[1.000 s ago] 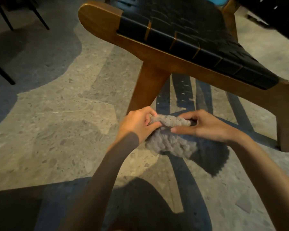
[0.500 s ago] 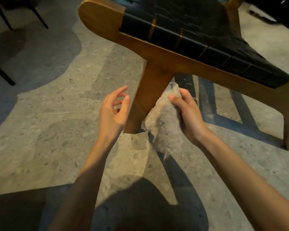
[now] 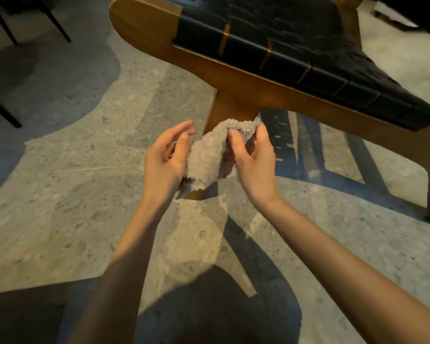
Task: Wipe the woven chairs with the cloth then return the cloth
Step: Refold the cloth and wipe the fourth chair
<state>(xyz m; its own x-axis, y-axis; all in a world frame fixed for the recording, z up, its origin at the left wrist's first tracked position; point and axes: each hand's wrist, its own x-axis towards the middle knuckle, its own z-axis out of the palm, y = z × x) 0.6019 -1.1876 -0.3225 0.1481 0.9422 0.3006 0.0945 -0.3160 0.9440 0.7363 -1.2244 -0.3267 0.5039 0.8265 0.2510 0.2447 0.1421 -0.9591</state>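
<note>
Pinching the cloth point(image 3: 206, 155), right hand point(image 3: 253, 160); left hand point(image 3: 165, 157) fingers spread beside it.

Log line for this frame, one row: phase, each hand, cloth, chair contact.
phase: readying cloth | right hand: grips cloth | left hand: open beside cloth | woven chair: not touched

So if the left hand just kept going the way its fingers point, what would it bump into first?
Most likely the cloth, which the right hand grips just beside it. The left hand is open, its fingers aimed up and right. Beyond the cloth stands the chair's wooden leg, though depth is hard to judge.
</note>
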